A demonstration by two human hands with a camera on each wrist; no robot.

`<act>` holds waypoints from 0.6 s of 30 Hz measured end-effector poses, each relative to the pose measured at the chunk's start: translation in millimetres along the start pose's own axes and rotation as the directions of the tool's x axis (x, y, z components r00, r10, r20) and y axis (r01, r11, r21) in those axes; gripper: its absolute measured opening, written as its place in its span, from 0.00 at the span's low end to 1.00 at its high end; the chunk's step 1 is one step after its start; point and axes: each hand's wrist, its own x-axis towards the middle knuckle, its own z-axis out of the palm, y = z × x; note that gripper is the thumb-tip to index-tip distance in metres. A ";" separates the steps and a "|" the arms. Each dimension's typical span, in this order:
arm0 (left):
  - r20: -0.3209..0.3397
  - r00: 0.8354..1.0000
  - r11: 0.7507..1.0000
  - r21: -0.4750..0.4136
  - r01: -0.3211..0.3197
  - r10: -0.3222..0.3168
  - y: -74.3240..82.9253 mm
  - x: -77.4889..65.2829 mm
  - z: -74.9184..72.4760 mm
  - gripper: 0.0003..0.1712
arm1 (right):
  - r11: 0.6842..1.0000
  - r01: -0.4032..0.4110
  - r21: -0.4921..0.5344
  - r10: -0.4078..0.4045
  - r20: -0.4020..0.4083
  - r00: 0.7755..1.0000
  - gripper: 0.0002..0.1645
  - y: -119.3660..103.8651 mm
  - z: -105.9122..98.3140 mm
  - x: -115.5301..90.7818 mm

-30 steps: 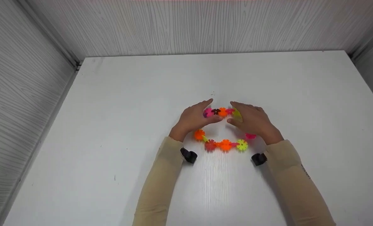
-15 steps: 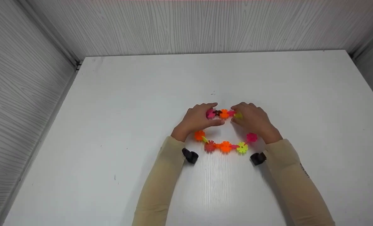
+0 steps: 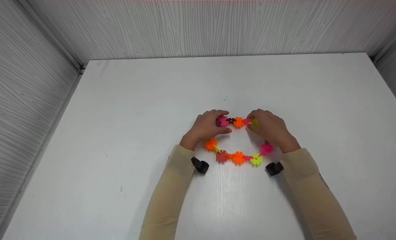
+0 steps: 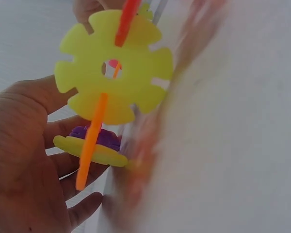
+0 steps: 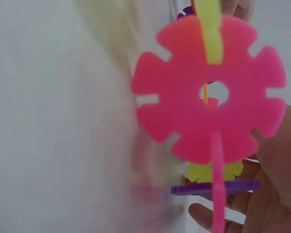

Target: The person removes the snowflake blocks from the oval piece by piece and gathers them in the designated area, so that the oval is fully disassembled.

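Observation:
A ring of interlocking flower discs [image 3: 238,158] in orange, pink, yellow and purple lies on the white table, its discs slotted edge to edge. My left hand [image 3: 204,127] curves loosely around the far left stretch, thumb and forefinger apart with a pink disc [image 3: 222,121] between them. At the far right, fingers and thumb of my right hand [image 3: 269,125] pinch the ring at a yellow disc [image 3: 254,122]. A large yellow disc [image 4: 82,53] fills much of the left wrist view; a pink disc [image 5: 179,107] does so in the right wrist view. Each palm hides part of the ring's sides.
The white table [image 3: 134,100] stretches out around the ring. A wood-grain panel [image 3: 198,30] rises behind it, with more panels at left and right. Black wrist-worn devices [image 3: 200,165] sit just in front of the ring.
My right fingers have drawn in on the yellow disc. My left fingertips have come a little nearer, and its thumb has drawn back left. The ring's near side has shifted slightly toward me.

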 end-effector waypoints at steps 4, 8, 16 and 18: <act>-0.020 1.000 0.998 -0.052 0.019 -0.020 -1.0 1.0 -0.6 0.33 | 0.999 -0.006 0.031 0.006 -0.020 1.000 0.20 -0.4 0.3 0.5; -0.022 0.999 0.992 -0.118 0.032 -0.035 -1.2 1.2 -0.5 0.31 | 0.998 0.004 0.062 0.000 -0.051 0.999 0.19 -1.2 1.0 -0.1; -0.052 0.998 0.956 -0.293 0.011 -0.027 -1.5 -1.3 -1.2 0.26 | 0.991 0.059 0.123 -0.045 -0.117 0.992 0.15 -4.1 1.9 -3.2; -0.067 0.998 0.949 -0.315 -0.003 -0.019 -1.0 -1.4 -1.6 0.26 | 0.988 0.063 0.142 -0.046 -0.124 0.991 0.15 -3.9 2.3 -3.5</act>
